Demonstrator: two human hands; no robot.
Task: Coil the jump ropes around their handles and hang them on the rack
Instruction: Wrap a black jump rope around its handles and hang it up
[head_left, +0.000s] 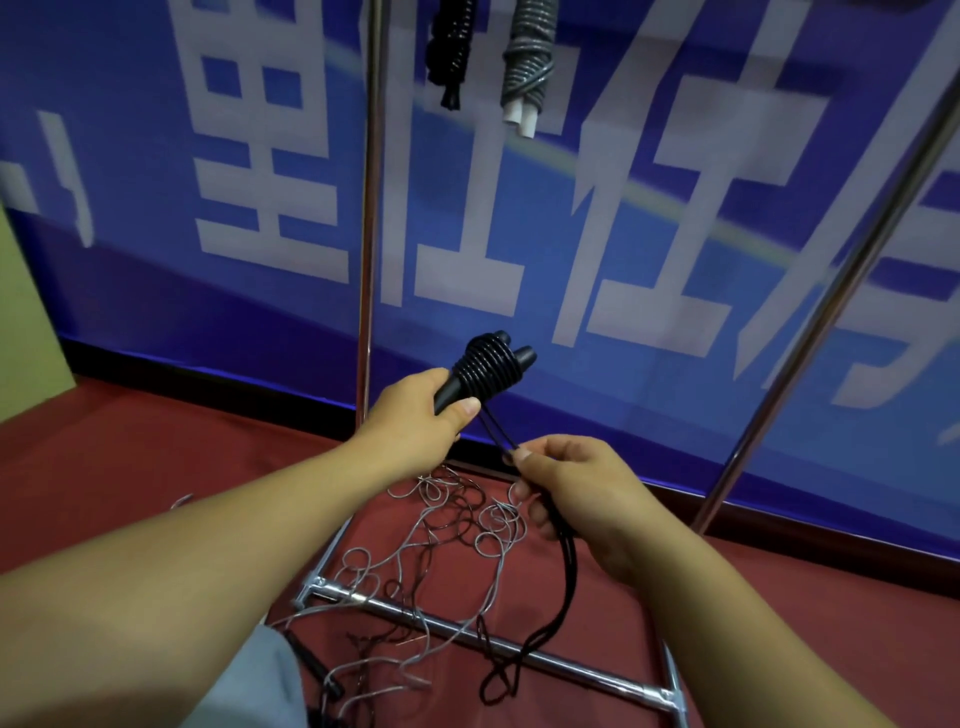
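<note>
Here my left hand (415, 410) grips the black handles (485, 371), half-coiled, near center; my right hand (576, 493) pinches the black rope (569, 561) at 5 o'clock. Two coiled ropes (524, 62) hang on the rack (369, 208) at 12.

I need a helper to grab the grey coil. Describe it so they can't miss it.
Look along the top of the rack, where two coiled ropes hang. The grey coil is the right one, with white handle ends; its neighbour, the black coil, is all black.

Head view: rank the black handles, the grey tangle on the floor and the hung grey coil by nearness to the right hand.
1. Black handles, up-left of the right hand, in the left hand.
2. Grey tangle, on the floor below.
3. Hung grey coil, at the top.
</note>
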